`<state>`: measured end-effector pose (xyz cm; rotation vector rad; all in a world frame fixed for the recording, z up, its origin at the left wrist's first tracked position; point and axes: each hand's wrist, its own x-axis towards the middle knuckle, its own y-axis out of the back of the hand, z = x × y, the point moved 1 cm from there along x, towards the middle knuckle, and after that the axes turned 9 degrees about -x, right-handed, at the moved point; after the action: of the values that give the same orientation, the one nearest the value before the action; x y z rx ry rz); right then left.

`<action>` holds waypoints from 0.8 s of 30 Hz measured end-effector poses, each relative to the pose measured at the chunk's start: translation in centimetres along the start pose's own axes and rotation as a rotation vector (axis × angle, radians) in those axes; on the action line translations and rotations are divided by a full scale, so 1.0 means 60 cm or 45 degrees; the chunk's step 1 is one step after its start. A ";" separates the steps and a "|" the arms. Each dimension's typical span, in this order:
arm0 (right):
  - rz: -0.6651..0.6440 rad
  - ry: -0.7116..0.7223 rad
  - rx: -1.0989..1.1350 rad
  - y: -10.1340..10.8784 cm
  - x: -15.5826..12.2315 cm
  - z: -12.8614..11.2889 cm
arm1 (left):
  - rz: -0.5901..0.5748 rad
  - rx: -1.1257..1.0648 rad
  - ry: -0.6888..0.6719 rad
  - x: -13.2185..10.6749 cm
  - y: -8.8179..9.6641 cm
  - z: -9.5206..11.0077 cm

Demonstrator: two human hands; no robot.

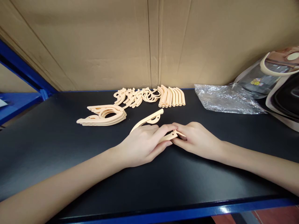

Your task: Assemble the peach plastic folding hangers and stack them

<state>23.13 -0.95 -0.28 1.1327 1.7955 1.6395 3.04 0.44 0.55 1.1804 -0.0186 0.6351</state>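
My left hand is closed around a beige plastic hanger arm, whose end with a small hole sticks out between thumb and fingers. Against that end, my right hand pinches another thin beige hanger piece, mostly covered by its fingers. The two hands meet just above the black table. Right behind my left hand is a curved hanger piece with a hooked part; its lower end is hidden, so I cannot tell whether it joins the held arm. Farther left lies a stack of folded beige hangers.
At the back of the black table lie a pile of loose hook pieces and a row of hanger arms. Crumpled clear plastic, a clear jug and a black-and-beige item occupy the right. Cardboard stands behind.
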 end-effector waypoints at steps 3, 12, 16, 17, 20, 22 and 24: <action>-0.026 -0.018 0.016 0.000 -0.001 -0.002 | -0.019 0.006 0.010 0.000 0.000 0.000; 0.015 0.081 -0.288 -0.002 -0.004 -0.007 | -0.070 0.009 0.012 0.001 0.001 0.000; 0.034 0.153 -0.388 -0.002 -0.004 -0.008 | -0.104 -0.011 0.032 0.001 0.002 0.001; 0.055 0.173 -0.408 -0.002 -0.004 -0.008 | -0.112 -0.027 0.042 0.001 0.002 0.001; 0.153 0.250 -0.518 -0.001 -0.005 -0.006 | -0.122 -0.072 0.053 0.002 0.002 0.000; 0.213 0.306 -0.617 -0.001 -0.006 -0.004 | -0.116 -0.085 0.041 0.003 0.002 -0.001; 0.250 0.350 -0.700 -0.002 -0.007 -0.002 | -0.111 -0.097 0.029 0.003 0.002 -0.001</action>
<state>23.26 -1.37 -0.43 0.8776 1.2664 2.3098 3.13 0.61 0.69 1.0946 0.0274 0.5661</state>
